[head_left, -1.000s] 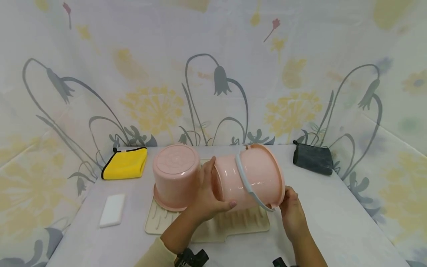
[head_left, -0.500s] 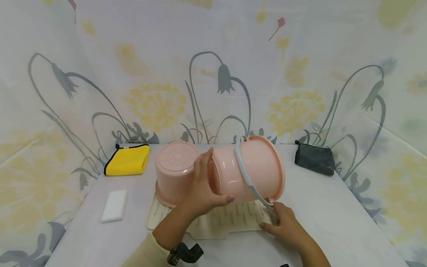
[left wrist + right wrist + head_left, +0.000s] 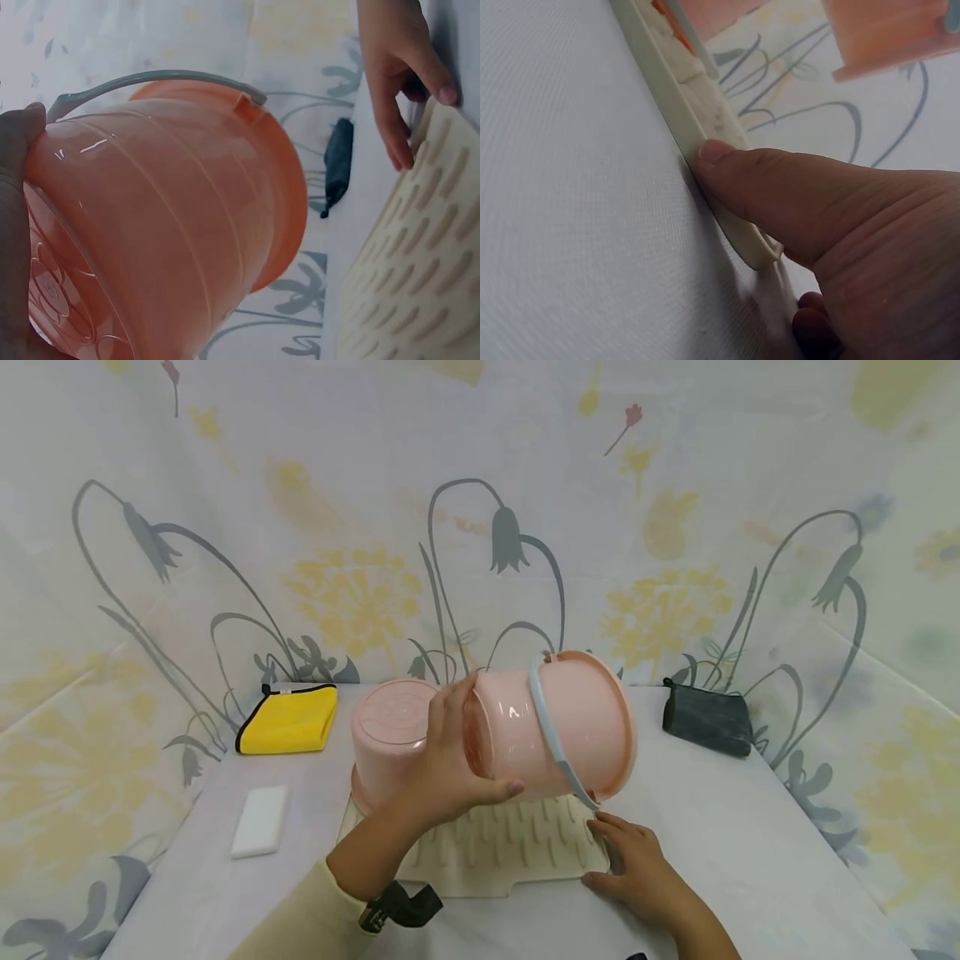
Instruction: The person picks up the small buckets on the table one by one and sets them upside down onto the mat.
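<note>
My left hand [image 3: 438, 772] holds a pink plastic bucket [image 3: 517, 735] by its base end, thumb below and fingers along the far side. The bucket lies tipped in the air, mouth to the right, its pale blue handle [image 3: 551, 718] hanging around it. Beneath it is a cream ribbed drying mat [image 3: 480, 864]. My right hand [image 3: 637, 868] grips the mat's front right corner, with the thumb [image 3: 757, 180] against the front edge and the fingers at the right side. An upturned pink bucket [image 3: 393, 714] stands on the mat's left part, partly hidden by my left hand.
A folded yellow cloth [image 3: 288, 720] lies at the back left of the white table [image 3: 750, 852]. In front of it is a white sponge block [image 3: 259, 821]. A dark grey rolled cloth [image 3: 707, 718] sits at the back right, near the flowered backdrop [image 3: 645, 485].
My right hand has let go of the held bucket's rim and come down to the mat's corner. My left hand has raised the bucket slightly, up and to the left.
</note>
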`<state>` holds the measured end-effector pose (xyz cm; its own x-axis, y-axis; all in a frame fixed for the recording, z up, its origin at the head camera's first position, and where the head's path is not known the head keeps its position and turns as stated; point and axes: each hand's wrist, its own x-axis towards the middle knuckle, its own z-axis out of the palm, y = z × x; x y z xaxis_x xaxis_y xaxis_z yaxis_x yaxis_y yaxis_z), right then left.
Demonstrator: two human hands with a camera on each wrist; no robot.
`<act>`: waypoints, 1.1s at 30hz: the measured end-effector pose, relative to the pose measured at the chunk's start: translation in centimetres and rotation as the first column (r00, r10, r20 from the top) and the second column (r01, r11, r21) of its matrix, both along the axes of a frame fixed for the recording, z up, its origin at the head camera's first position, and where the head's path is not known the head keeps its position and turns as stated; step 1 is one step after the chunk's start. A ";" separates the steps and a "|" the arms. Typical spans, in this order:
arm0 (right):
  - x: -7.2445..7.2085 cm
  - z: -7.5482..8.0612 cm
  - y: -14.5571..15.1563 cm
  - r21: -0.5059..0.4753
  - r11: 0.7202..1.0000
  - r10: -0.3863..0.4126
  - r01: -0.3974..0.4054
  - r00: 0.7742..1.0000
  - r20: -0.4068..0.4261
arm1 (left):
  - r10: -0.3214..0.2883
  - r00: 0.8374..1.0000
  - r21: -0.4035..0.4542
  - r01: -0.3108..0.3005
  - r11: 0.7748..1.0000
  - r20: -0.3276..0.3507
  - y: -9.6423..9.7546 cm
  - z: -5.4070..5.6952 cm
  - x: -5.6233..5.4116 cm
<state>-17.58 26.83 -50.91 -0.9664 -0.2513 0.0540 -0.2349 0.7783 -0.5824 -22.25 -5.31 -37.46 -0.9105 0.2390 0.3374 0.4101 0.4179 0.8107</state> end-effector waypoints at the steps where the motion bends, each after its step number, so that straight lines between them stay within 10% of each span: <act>1: 0.0 0.0 0.0 0.003 1.000 0.001 -0.001 1.000 0.000 | -0.003 1.000 -0.003 0.003 1.000 -0.004 -0.1 0.2 -0.2; 33: -0.3 0.1 -0.2 0.012 0.999 -0.044 0.043 0.994 0.103 | -0.030 0.998 -0.329 0.010 0.944 -0.055 -1.8 5.2 -3.7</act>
